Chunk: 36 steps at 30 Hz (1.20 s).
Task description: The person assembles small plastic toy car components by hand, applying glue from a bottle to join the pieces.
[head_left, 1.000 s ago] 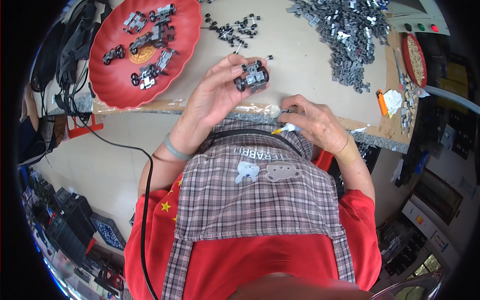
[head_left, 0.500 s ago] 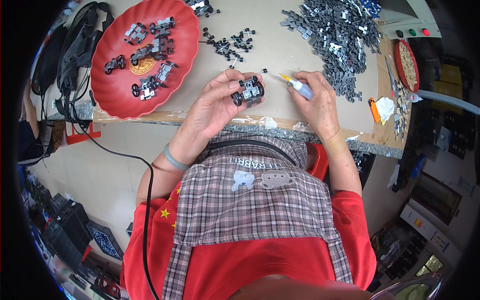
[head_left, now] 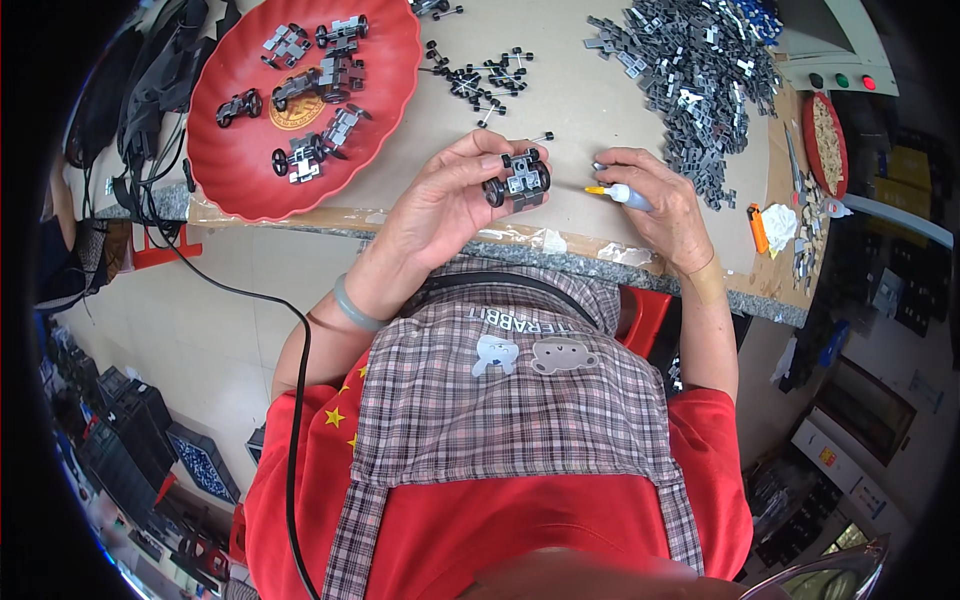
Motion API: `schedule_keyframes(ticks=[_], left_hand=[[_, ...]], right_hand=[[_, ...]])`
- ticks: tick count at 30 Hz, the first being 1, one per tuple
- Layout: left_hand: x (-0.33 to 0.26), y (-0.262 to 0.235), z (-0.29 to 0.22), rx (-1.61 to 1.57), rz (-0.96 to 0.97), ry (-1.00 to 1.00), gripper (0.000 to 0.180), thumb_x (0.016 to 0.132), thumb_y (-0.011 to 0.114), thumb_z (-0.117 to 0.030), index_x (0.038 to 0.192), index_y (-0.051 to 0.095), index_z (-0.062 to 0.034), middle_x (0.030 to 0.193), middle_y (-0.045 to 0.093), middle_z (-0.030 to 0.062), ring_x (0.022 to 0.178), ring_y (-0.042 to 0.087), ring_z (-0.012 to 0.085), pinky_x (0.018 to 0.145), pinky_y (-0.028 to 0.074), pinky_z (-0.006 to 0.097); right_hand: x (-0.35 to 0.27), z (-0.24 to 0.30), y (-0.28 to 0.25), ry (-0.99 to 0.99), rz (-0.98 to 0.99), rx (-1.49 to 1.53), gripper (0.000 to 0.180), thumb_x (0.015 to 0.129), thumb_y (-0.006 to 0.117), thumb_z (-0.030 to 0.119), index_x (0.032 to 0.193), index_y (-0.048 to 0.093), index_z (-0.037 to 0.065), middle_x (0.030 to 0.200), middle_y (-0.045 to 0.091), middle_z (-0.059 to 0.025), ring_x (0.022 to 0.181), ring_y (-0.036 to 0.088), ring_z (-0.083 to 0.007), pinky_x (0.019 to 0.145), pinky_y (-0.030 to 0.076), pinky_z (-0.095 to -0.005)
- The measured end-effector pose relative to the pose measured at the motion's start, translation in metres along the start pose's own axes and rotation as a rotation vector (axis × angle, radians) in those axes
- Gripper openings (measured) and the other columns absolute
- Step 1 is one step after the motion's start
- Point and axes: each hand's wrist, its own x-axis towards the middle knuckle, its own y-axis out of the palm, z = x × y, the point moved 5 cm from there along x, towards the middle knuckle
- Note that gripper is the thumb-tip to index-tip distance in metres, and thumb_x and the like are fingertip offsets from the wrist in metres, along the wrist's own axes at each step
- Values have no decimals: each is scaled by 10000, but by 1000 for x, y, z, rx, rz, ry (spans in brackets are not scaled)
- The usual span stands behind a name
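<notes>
My left hand (head_left: 445, 205) holds a small grey toy car chassis with black wheels (head_left: 517, 180) above the table's front edge. My right hand (head_left: 655, 195) grips a small white glue bottle with a yellow nozzle (head_left: 618, 192), its tip pointing left toward the chassis, a short gap away. Loose black wheel-and-axle pieces (head_left: 478, 78) lie on the table just beyond the hands.
A red tray (head_left: 240, 180) at the left holds several finished wheeled chassis (head_left: 322, 70). A heap of grey plastic parts (head_left: 690, 70) lies at the back right. A small red dish (head_left: 825, 145) and an orange item (head_left: 759, 228) sit at the right edge. Black cables (head_left: 150, 90) hang at the left.
Both hands have moved forward from my lap over the table. The right hand brought the glue bottle up beside the chassis, nozzle now pointing at it.
</notes>
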Motion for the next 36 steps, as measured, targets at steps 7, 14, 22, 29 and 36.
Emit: schedule_keyframes(ticks=[7, 14, 22, 29, 36], left_hand=[[-1, -3, 3, 63, 2, -9, 144, 878, 568, -126, 993, 563, -40, 1165, 541, 229, 1123, 545, 311, 965, 480, 449], [-2, -2, 5, 88, -65, -62, 122, 867, 577, -115, 976, 583, -60, 1155, 561, 198, 1109, 558, 286, 952, 486, 446], [-7, 4, 13, 149, -77, -103, 108, 876, 602, -133, 956, 594, -60, 1075, 610, 97, 944, 604, 156, 820, 517, 347], [-8, 7, 16, 196, -46, -94, 101, 891, 595, -136, 948, 595, -53, 1056, 614, 87, 943, 607, 143, 822, 524, 331], [-8, 8, 16, 218, -90, -103, 97, 895, 589, -135, 925, 605, -45, 1090, 614, 98, 954, 610, 153, 833, 527, 349]], right_hand=[[3, 3, -3, -60, 48, -66, 277, 707, 634, -57, 949, 652, 77, 1108, 627, -22, 840, 664, -241, 714, 564, -337], [2, 11, -4, -80, -87, 182, 285, 676, 688, -48, 940, 652, 52, 1065, 635, -80, 902, 648, -209, 769, 539, -293], [2, 40, 18, -93, -305, 715, 257, 680, 719, -59, 917, 652, 17, 1032, 640, -151, 958, 623, -209, 815, 513, -319], [-2, 39, 24, -59, -289, 697, 271, 659, 705, -88, 902, 653, 20, 1035, 648, -157, 961, 635, -213, 806, 520, -313], [-1, 43, 23, -136, -287, 555, 320, 622, 717, -92, 915, 667, 27, 1022, 654, -153, 947, 643, -218, 802, 537, -315]])
